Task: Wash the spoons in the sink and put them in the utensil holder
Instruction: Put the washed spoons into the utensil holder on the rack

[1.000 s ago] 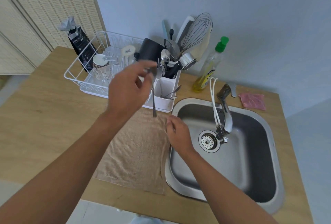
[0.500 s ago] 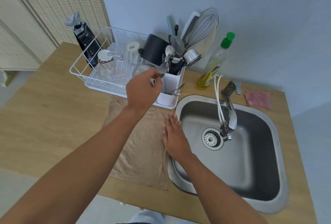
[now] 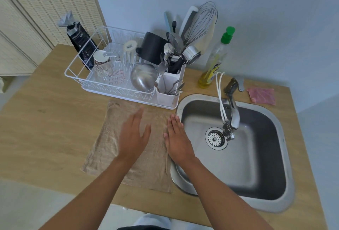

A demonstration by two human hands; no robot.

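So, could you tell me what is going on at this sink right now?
A person is at a wooden counter, and both hands hold nothing. The left hand is open over the beige towel, and the right hand lies flat at the towel's edge beside the sink. No spoons show in the sink; several spoons stand in the white utensil holder on the dish rack, so the washing looks done.

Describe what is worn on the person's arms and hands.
Nothing: both forearms are bare with no sleeves in view. The left hand and right hand wear no gloves, and no rings, watch or bracelets show.
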